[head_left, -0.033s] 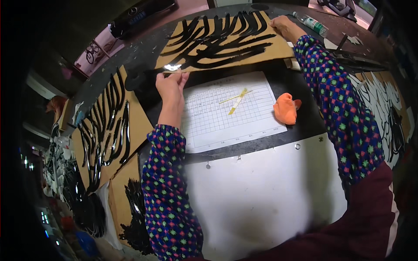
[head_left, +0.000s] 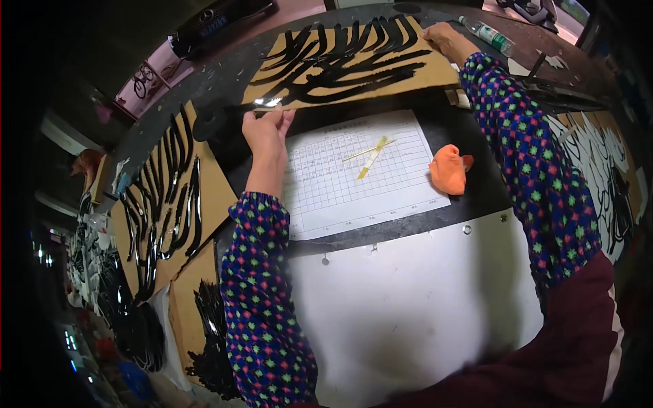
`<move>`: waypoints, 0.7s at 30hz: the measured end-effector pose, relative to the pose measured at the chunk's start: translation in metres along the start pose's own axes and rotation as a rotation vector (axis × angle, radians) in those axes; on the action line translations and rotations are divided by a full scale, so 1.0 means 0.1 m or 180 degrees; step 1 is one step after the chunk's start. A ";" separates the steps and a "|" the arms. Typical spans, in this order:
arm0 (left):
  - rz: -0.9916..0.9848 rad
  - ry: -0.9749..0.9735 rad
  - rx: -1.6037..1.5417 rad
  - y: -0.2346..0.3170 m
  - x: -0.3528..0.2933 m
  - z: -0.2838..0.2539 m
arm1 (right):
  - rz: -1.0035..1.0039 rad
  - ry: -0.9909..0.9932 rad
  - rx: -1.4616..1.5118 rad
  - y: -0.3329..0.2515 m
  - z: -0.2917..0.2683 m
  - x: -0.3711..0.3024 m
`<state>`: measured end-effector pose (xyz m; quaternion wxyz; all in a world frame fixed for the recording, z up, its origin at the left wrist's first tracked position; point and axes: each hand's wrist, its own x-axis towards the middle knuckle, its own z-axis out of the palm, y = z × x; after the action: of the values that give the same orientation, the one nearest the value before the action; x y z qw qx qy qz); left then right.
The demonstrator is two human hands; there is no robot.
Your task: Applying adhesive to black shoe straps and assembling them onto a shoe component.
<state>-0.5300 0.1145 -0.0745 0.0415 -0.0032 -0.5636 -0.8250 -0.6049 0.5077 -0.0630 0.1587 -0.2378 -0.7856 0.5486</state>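
A tan cardboard sheet (head_left: pixel 439 73) with several glossy black strips lying across it spans the far side of the dark table. My left hand (head_left: pixel 267 139) pinches its near edge at the left, just below the shiny end of one strip. At the sheet's far right corner, my right hand (head_left: pixel 445 42) has its fingers closed on the edge, the fingertips partly hidden. Between my arms lies a printed paper form (head_left: pixel 326 197) with a grid, and a thin yellow stick crosses a yellow strip (head_left: pixel 371 160) on it. An orange crumpled bundle (head_left: pixel 449 171) rests by the form's right edge.
A white panel (head_left: pixel 408 292) with small metal fasteners lies nearest me. Another cardboard (head_left: pixel 214 180) with black strips is at the left, above a pile of black strips (head_left: pixel 211 333). White strips (head_left: pixel 585 153) lie at the right. A plastic bottle (head_left: pixel 491 39) lies beyond my right hand.
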 end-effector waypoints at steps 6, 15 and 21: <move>-0.0122 0.0187 -0.0133 -0.13 0.25 0.05 | 0.0041 -0.0006 -0.0672 0.21 0.11 0.34; -0.0293 0.0312 0.0239 -0.03 0.48 0.10 | 0.0527 -0.0989 0.1029 0.33 0.16 0.37; -0.0720 0.0625 0.0122 0.02 0.73 0.26 | 0.0532 -0.0958 0.0767 0.37 0.06 0.41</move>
<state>-0.6037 0.1329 -0.0590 0.0034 0.1418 -0.5693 -0.8098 -0.6353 0.5362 -0.1008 0.0208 -0.1967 -0.7067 0.6793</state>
